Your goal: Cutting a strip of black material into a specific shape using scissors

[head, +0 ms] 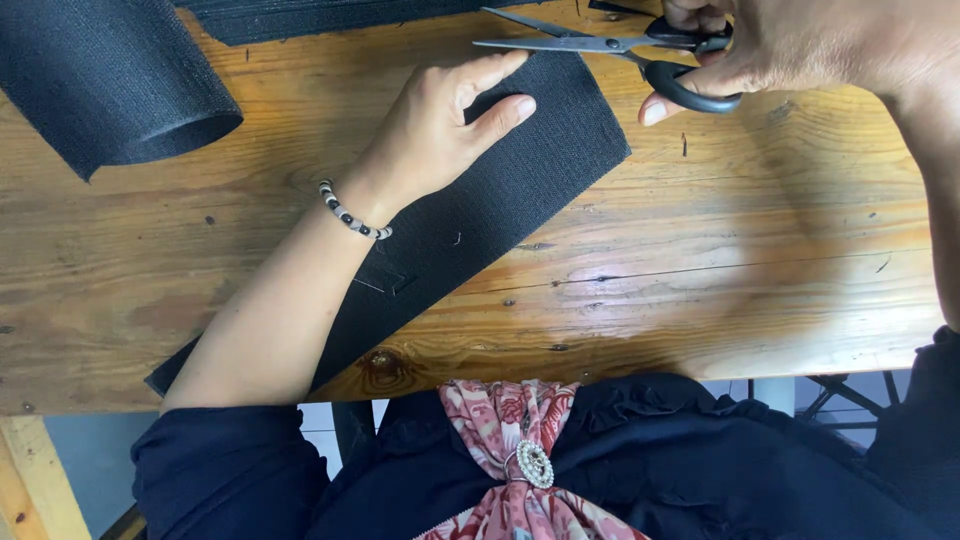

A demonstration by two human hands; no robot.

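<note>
My left hand (440,125) lies open, palm down, pressing the black fabric strip (470,215) flat against the wooden table (700,270). My right hand (790,50) grips the black-handled scissors (620,50), fingers through the loops, blades slightly parted just beyond the strip's far end. A black fabric roll (105,85) sits left of the strip.

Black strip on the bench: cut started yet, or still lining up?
Done: the black strip lies flat on the wooden table, pinned by the left hand. In hand: the right hand holds the scissors, blades slightly parted just past the strip's far edge. Left: the cut; that edge looks whole.
</note>
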